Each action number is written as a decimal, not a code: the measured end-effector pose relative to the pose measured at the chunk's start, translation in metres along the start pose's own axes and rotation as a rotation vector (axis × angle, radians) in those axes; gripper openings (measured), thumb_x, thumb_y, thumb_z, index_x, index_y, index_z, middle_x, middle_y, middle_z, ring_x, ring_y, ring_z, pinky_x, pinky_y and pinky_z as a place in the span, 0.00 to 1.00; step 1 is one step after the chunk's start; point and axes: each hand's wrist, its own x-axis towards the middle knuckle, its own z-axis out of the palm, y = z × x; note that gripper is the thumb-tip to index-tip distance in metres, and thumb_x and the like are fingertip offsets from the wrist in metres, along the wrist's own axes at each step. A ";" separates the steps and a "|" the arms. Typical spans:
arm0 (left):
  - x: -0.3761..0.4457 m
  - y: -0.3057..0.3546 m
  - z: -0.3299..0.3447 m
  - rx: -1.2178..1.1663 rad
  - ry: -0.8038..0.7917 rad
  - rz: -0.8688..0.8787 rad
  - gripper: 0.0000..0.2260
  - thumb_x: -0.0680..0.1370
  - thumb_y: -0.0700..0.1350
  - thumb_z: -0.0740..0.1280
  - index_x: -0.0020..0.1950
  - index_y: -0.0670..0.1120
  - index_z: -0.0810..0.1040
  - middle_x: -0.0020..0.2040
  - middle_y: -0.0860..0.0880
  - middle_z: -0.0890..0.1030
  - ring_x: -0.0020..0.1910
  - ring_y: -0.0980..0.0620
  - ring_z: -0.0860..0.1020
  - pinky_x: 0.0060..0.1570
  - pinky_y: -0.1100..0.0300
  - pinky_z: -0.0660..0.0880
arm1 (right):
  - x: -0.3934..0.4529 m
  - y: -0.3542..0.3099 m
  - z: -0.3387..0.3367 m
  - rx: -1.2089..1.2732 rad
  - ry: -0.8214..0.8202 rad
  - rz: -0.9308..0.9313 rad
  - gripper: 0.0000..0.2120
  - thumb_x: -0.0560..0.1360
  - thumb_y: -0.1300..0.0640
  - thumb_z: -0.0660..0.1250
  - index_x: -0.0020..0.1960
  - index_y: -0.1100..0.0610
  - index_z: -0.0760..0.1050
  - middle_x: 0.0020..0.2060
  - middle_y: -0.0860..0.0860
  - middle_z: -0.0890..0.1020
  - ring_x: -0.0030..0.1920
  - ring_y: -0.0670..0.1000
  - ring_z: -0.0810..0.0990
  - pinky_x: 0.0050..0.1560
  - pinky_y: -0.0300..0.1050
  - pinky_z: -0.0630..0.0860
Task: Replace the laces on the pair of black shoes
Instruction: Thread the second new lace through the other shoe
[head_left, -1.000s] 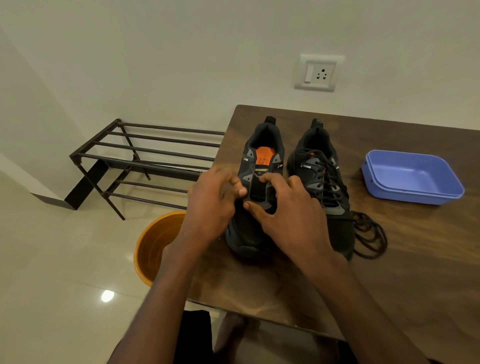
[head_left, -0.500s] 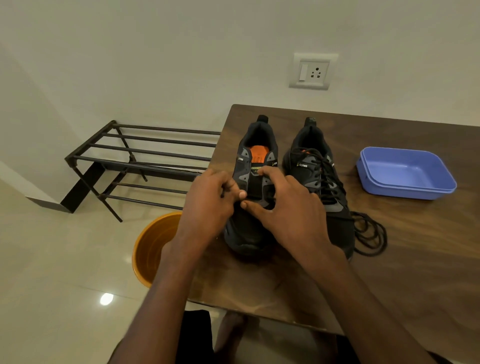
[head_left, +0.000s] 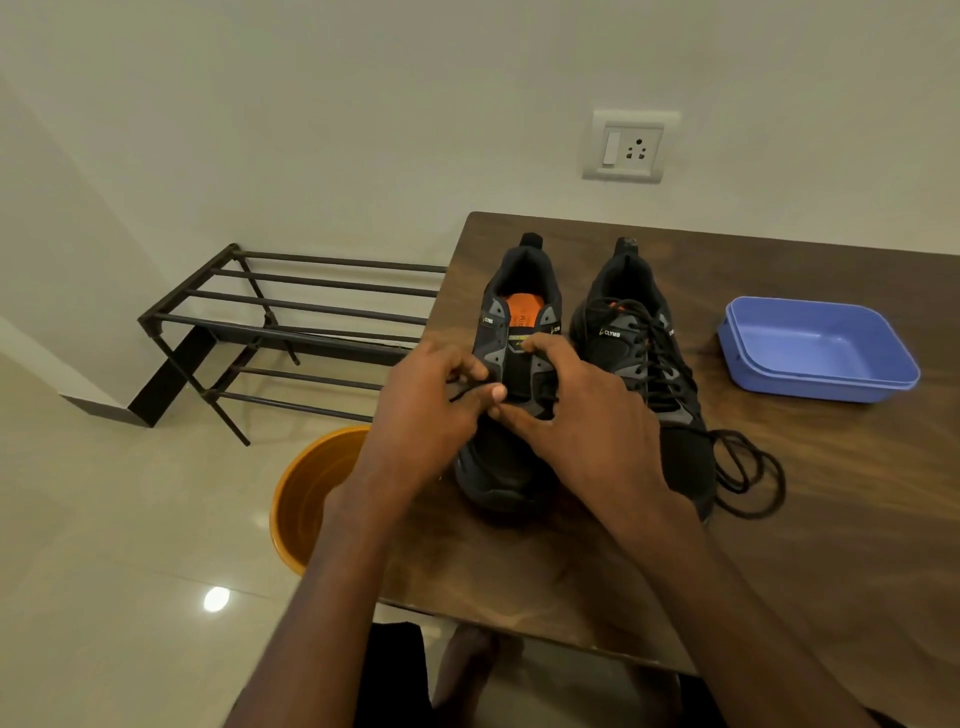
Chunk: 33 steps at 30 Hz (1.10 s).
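Observation:
Two black shoes stand side by side on the wooden table (head_left: 831, 545), toes toward me. The left shoe (head_left: 511, 312) has an orange insole and bare upper eyelets. My left hand (head_left: 426, 410) pinches a thin black lace (head_left: 460, 395) at the shoe's left side, near the lower eyelets. My right hand (head_left: 582, 421) lies over the tongue with fingers curled on the shoe's front; what its fingertips hold is hidden. The right shoe (head_left: 639, 332) is laced. A loose black lace (head_left: 748, 478) lies coiled on the table beside it.
A blue plastic tray (head_left: 815, 348) sits at the right of the table. An orange bucket (head_left: 306, 499) stands on the floor below the table's left edge. A black metal shoe rack (head_left: 291, 322) stands against the wall at the left.
Both hands stay on the left shoe's lower eyelets with small finger movements. A short stretch of black lace now shows at my left fingertips. The camera has shifted slightly.

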 end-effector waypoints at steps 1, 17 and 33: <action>0.002 0.000 0.001 0.010 -0.019 -0.029 0.06 0.78 0.47 0.74 0.47 0.55 0.78 0.50 0.53 0.79 0.50 0.58 0.78 0.45 0.69 0.71 | 0.000 0.000 0.001 -0.004 0.000 0.003 0.33 0.72 0.29 0.69 0.72 0.37 0.61 0.59 0.45 0.82 0.56 0.49 0.82 0.50 0.50 0.80; -0.002 0.008 -0.008 -0.055 0.050 -0.012 0.11 0.79 0.56 0.71 0.57 0.53 0.77 0.43 0.55 0.80 0.41 0.60 0.79 0.39 0.65 0.75 | 0.000 -0.002 0.001 -0.004 -0.013 0.038 0.34 0.72 0.28 0.68 0.72 0.34 0.59 0.59 0.44 0.82 0.55 0.51 0.83 0.52 0.55 0.82; -0.001 0.037 -0.029 -0.871 0.275 0.150 0.08 0.88 0.43 0.55 0.52 0.47 0.72 0.42 0.44 0.79 0.38 0.50 0.77 0.33 0.62 0.70 | 0.001 -0.003 -0.003 0.005 -0.058 0.060 0.35 0.72 0.29 0.70 0.72 0.34 0.58 0.61 0.46 0.81 0.57 0.52 0.82 0.54 0.56 0.82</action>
